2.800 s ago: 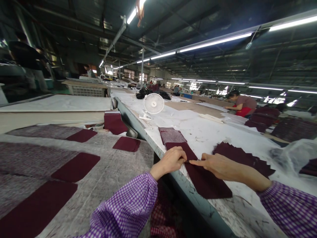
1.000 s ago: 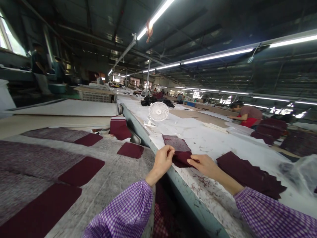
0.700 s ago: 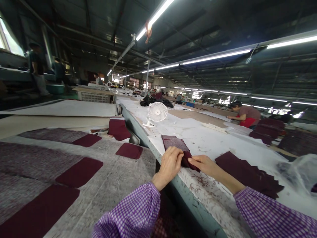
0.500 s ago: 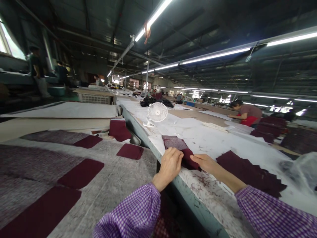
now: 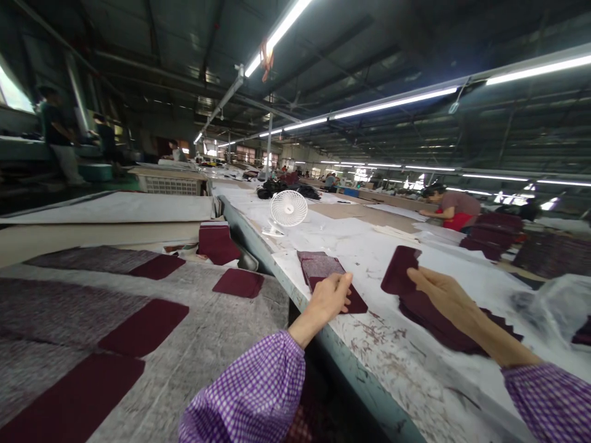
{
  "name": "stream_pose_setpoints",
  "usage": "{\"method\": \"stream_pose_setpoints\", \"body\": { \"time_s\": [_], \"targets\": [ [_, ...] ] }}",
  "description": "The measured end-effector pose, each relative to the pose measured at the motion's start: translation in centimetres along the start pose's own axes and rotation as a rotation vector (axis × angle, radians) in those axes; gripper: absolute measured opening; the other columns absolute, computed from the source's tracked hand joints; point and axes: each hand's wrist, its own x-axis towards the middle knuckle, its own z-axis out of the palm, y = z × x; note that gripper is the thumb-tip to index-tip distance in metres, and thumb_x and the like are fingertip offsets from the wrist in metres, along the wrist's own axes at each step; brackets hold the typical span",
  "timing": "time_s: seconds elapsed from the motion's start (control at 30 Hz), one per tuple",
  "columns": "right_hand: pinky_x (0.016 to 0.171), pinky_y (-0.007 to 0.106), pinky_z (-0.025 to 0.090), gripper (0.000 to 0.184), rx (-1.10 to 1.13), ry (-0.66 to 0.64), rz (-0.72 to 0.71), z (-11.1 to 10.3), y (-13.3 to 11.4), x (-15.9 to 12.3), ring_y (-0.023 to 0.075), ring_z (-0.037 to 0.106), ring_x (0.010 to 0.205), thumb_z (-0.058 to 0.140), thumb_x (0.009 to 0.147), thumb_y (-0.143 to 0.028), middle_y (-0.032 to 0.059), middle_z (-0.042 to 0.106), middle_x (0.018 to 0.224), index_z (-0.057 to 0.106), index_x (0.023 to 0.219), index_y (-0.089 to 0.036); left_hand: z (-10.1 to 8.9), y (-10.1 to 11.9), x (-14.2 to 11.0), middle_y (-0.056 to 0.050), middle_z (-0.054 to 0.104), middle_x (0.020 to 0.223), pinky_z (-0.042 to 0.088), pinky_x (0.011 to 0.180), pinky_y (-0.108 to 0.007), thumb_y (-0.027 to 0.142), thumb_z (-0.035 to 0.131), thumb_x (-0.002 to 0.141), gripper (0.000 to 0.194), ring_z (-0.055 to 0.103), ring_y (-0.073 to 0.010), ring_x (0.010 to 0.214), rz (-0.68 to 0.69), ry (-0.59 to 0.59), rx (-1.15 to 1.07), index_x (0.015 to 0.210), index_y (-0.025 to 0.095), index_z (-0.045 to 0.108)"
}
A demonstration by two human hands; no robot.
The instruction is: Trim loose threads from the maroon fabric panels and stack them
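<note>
My right hand [image 5: 436,292] pinches a maroon fabric piece [image 5: 399,269] by its edge. That piece is raised over a fanned pile of maroon fabric pieces [image 5: 443,329] on the white-covered table. Near the table's edge, my left hand [image 5: 329,298] rests over a small stack of fabric pieces [image 5: 321,264], its fingers curled. The stack's top shows a greyish mottled part and a plain maroon part [image 5: 356,303]. Whatever lies under the left fingertips is hidden.
A white fan [image 5: 288,209] stands farther up the table [image 5: 341,237]. To the left, a grey sheet [image 5: 194,332] bears several maroon pieces, across a dark gap. Clear plastic [image 5: 554,314] lies at right. A co-worker [image 5: 455,206] leans over the table's far side.
My right hand has moved right, away from the stack, with a maroon fabric piece in it. My left hand stays at the stack, turned slightly, its thumb now raised.
</note>
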Motion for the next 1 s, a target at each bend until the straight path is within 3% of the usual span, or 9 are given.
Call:
{"method": "stream_pose_setpoints", "body": {
  "time_s": [0.07,0.17,0.27,0.37,0.5,0.67,0.77,0.87,1.0],
  "targets": [
    [0.070,0.034,0.048,0.045,-0.068,-0.294,-0.118,0.2,-2.0,-2.1,0.0215,0.058,0.073,0.047,0.083,-0.060,0.0060,0.062,0.073,0.062,0.074,-0.018,0.7,0.5,-0.4,-0.017,0.061,0.109,0.055,0.068,-0.038,0.059,0.023,0.091,0.064,0.065,-0.0233,0.084,-0.168,-0.128,-0.378,0.129,0.010,0.040],
    [0.096,0.039,0.041,0.043,-0.026,-0.720,-0.229,0.2,-3.8,-3.7,0.0281,0.056,0.107,0.063,0.078,-0.050,0.0076,0.064,0.114,0.065,0.112,-0.024,1.4,0.1,-0.9,-0.017,0.060,0.114,0.052,0.076,-0.036,0.038,0.063,0.079,0.068,0.062,-0.0235,0.093,-0.224,-0.146,-0.404,0.133,0.010,0.035],
    [0.100,0.043,0.038,0.047,0.028,-0.580,-0.127,0.1,-3.0,-3.3,0.0302,0.051,0.116,0.060,0.080,-0.048,0.0086,0.058,0.127,0.061,0.121,-0.026,1.9,-0.6,-1.1,-0.012,0.062,0.109,0.047,0.082,-0.031,0.001,0.063,0.065,0.069,0.059,-0.0200,0.096,-0.125,-0.094,-0.214,0.130,0.011,0.041],
    [0.095,0.043,0.043,0.060,0.135,-0.447,-0.031,0.6,-1.3,-2.6,0.0294,0.051,0.116,0.060,0.080,-0.047,0.0120,0.053,0.132,0.049,0.134,-0.022,2.2,-0.4,-1.3,-0.007,0.063,0.104,0.046,0.075,-0.026,-0.005,0.054,0.065,0.063,0.059,-0.0156,0.088,-0.012,-0.150,-0.201,0.125,0.014,0.049],
    [0.076,0.035,0.051,0.070,0.358,-0.461,0.135,1.3,-1.3,-2.7,0.0221,0.061,0.089,0.066,0.076,-0.044,0.0091,0.064,0.105,0.042,0.137,-0.019,2.0,0.8,-1.2,-0.005,0.063,0.098,0.044,0.072,-0.021,-0.006,0.051,0.066,0.060,0.058,-0.0108,0.080,0.016,-0.252,-0.299,0.122,0.014,0.053],
    [0.064,0.025,0.050,0.062,0.582,-0.422,0.300,1.6,-1.4,-2.8,0.0179,0.061,0.085,0.071,0.073,-0.037,0.0062,0.064,0.100,0.049,0.129,-0.023,2.1,1.4,0.2,-0.004,0.064,0.082,0.043,0.066,-0.023,0.020,0.054,0.081,0.039,0.056,-0.0117,0.069,-0.025,-0.207,-0.167,0.118,0.010,0.059],
    [0.061,0.023,0.050,0.063,0.629,-0.449,0.371,1.9,0.0,-2.5,0.0177,0.062,0.086,0.073,0.072,-0.034,0.0062,0.064,0.102,0.048,0.129,-0.023,2.7,1.5,1.2,-0.005,0.064,0.074,0.042,0.061,-0.024,0.037,0.053,0.083,0.032,0.056,-0.0145,0.067,-0.009,-0.163,-0.021,0.090,0.010,0.070],
    [0.069,0.024,0.052,0.061,0.711,-0.442,0.377,1.6,1.1,-2.4,0.0166,0.063,0.087,0.072,0.073,-0.032,0.0060,0.064,0.106,0.048,0.129,-0.024,2.7,1.8,1.6,-0.004,0.060,0.061,0.041,0.054,-0.024,0.044,0.049,0.084,0.041,0.055,-0.0144,0.058,-0.129,-0.083,-0.097,0.074,0.009,0.067],
    [0.072,0.026,0.053,0.063,0.728,-0.481,0.335,1.0,1.6,-2.3,0.0177,0.065,0.087,0.072,0.074,-0.033,0.0070,0.064,0.111,0.047,0.132,-0.025,1.4,1.9,1.1,-0.005,0.058,0.051,0.042,0.046,-0.025,0.059,0.035,0.087,0.060,0.055,-0.0154,0.043,-0.305,-0.324,-0.351,0.080,0.007,0.063]
  ]
}}
